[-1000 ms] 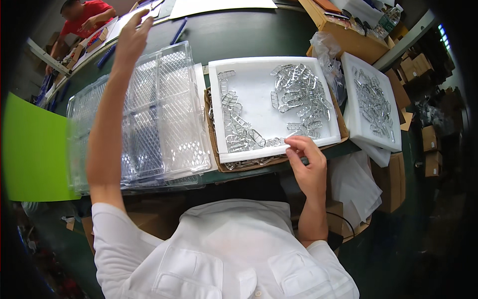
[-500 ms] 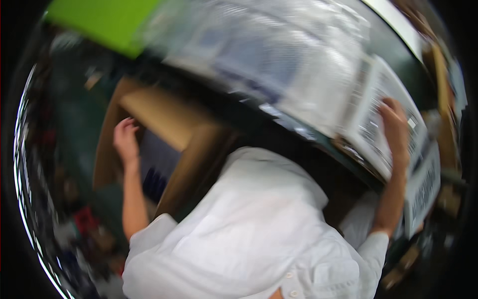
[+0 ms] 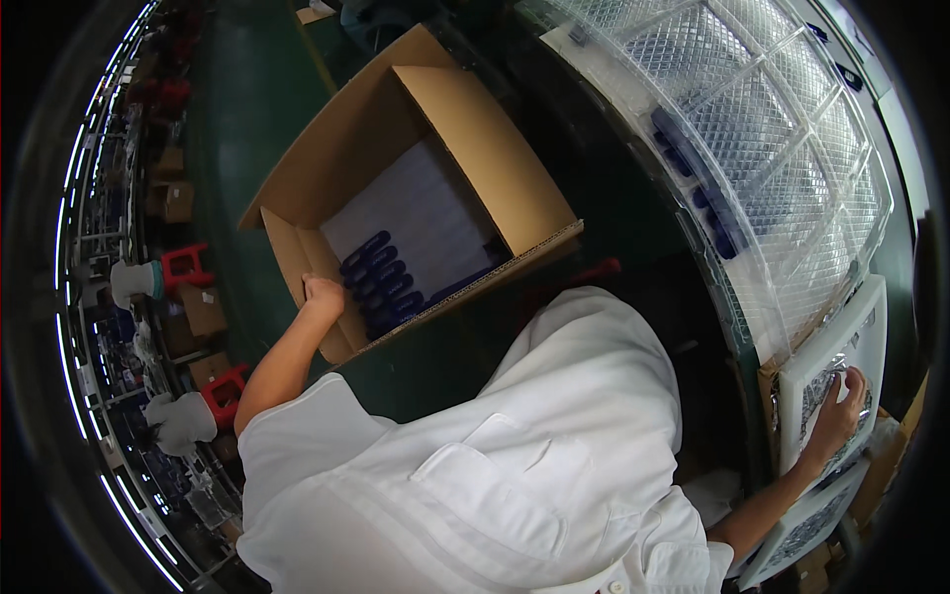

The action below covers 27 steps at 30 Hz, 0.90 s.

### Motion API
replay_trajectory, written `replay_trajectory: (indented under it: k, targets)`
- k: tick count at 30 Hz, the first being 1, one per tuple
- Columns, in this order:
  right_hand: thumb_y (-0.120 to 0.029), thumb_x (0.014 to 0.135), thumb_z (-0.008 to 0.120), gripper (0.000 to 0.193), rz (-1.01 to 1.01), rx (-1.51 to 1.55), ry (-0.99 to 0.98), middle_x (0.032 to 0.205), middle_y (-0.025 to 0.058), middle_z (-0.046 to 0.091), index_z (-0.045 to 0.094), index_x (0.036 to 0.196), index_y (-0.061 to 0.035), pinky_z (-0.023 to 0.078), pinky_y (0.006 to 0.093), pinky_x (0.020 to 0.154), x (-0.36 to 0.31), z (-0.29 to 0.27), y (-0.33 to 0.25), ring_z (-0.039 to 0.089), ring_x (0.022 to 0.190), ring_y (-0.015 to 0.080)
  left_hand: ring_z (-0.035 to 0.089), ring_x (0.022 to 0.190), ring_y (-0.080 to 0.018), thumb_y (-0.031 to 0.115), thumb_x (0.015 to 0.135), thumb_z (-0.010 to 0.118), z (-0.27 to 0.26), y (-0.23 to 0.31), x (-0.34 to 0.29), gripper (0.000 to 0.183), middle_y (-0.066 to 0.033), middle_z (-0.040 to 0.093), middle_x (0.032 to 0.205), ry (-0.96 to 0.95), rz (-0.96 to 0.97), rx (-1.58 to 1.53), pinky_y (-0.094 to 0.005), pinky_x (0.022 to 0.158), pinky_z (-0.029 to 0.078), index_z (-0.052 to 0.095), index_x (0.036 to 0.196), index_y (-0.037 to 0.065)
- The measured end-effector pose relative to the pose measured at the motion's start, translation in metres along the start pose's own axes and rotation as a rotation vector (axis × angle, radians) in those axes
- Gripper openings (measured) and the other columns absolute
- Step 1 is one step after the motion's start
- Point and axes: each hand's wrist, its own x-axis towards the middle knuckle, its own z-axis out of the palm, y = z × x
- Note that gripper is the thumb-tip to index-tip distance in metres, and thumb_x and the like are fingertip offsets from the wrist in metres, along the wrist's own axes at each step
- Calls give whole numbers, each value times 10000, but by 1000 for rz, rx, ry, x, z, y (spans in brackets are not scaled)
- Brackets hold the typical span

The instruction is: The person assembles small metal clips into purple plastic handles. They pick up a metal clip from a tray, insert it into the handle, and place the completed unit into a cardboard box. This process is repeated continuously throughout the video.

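Note:
An open cardboard box [image 3: 465, 124] stands tilted in view at the left centre. My left hand [image 3: 325, 295] is closed on the near-left flap of this box. Inside lie several dark blue ribbed pieces [image 3: 381, 282] beside a pale greyish sheet [image 3: 406, 203]. Far to the right, my right hand [image 3: 836, 416] rests over a white foam frame [image 3: 792, 396] that holds something silvery and shiny. Its fingers are bent and a little apart, and I see nothing held between them.
Clear bubble-textured plastic bags [image 3: 742, 89] cover the bench at the right, with dark blue pieces [image 3: 698, 183] under them. A second white frame [image 3: 807, 535] leans below the first. Red stools [image 3: 186, 267], seated people and small cartons [image 3: 201, 309] line the far left.
My view has turned, so the box now shows higher and more central. My left hand has come onto the box flap and closed on it. The right hand remains at the white frame.

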Motion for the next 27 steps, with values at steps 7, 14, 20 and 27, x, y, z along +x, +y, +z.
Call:
replay_trajectory:
  k: [7, 14, 20, 27]
  targets:
    - [-121, 1019, 665, 186, -50, -14, -28, 1117, 109, 690, 663, 1191, -49, 545, 425, 872, 1, -12, -8, 688, 1015, 304, 592, 1344, -372, 322, 983, 612, 25, 8, 50, 431, -148, 684, 1385, -23, 68, -322, -596, 1083, 429, 723, 1323, 81]
    - [-113, 1024, 665, 181, 35, 39, 50, 1136, 123, 711, 696, 1172, -13, 548, 404, 885, -25, -2, 12, 695, 1013, 312, 648, 561, -253, 468, 1039, 513, 4, 25, 155, 477, -102, 719, 757, 17, -550, -2138, -421, 542, 534, 726, 848, 86]
    - [-101, 1029, 673, 268, 286, 124, 94, 1129, 120, 751, 709, 1285, -32, 561, 355, 859, -39, -16, -4, 714, 990, 206, 543, 447, -230, 533, 1012, 536, -25, 29, 166, 503, -72, 620, 615, -408, -328, -1684, -421, 429, 424, 662, 731, 135]
    - [-39, 998, 689, 221, 568, 651, 211, 1061, 61, 706, 706, 1213, 8, 532, 276, 905, -56, -13, -8, 656, 975, 140, 445, 428, -173, 651, 984, 532, 25, 12, 137, 505, -27, 566, 635, -145, -90, -2040, -326, 385, 375, 698, 951, 175]
